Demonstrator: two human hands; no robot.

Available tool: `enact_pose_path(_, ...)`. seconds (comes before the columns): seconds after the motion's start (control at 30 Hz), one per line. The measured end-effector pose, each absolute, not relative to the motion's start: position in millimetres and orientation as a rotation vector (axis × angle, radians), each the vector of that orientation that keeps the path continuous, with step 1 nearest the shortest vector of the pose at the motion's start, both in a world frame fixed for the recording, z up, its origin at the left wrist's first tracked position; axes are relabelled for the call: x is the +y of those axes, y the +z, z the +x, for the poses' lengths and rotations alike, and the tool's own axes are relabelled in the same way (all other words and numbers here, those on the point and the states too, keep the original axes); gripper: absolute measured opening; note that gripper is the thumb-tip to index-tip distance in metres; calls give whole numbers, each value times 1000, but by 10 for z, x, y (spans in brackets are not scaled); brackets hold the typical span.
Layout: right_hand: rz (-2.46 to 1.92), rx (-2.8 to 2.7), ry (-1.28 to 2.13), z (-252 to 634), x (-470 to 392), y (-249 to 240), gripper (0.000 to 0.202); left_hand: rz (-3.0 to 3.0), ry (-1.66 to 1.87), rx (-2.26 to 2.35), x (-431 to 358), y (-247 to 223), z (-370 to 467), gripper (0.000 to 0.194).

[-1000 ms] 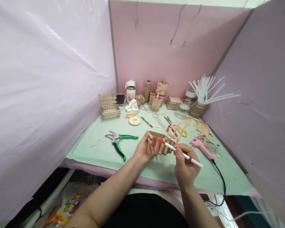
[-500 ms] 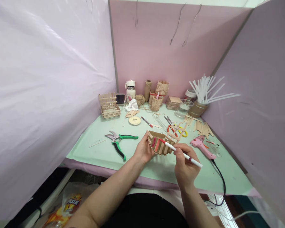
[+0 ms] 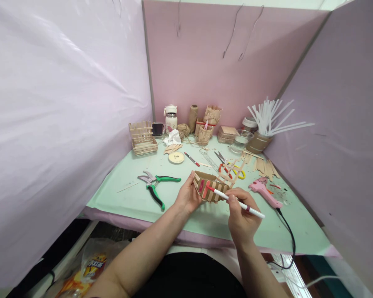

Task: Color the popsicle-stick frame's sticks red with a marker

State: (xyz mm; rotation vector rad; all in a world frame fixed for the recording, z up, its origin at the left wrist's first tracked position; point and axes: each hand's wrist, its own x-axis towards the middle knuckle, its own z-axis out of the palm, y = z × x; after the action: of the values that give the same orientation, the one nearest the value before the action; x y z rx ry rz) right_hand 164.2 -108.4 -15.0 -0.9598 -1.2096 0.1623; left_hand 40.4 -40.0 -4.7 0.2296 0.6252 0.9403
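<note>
My left hand (image 3: 189, 196) grips the left end of a small craft-stick basket (image 3: 214, 193), raised above the table. Its brown wall carries upright wooden strips, two of them at the left coloured dark pink and red; a lattice of thin sticks rises at its right. In my right hand (image 3: 245, 211) is a white marker pen (image 3: 240, 204), held like a pencil, its red tip against or very close to the red strip. Some fingers of both hands are hidden behind what they hold. Green-handled pruning shears (image 3: 156, 182) lie left of my left hand.
A pink glue gun (image 3: 265, 192) with a black cord lies to the right. Scissors (image 3: 222, 160), another pen (image 3: 192, 159) and a round lid (image 3: 176, 157) are beyond the basket. Along the back stand a bottle (image 3: 171, 120), a glass bowl (image 3: 240, 142) and a pot of white sticks (image 3: 259, 142).
The marker's tip has shifted slightly down and left along the red strip, which shows more red. My left hand and the basket have barely moved.
</note>
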Motion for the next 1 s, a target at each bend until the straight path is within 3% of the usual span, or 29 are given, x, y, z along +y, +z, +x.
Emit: enact_pose_path(1.0,-911,-1257,189,1652,-1085,-132,17,218,921,617,-398,-37,398,54)
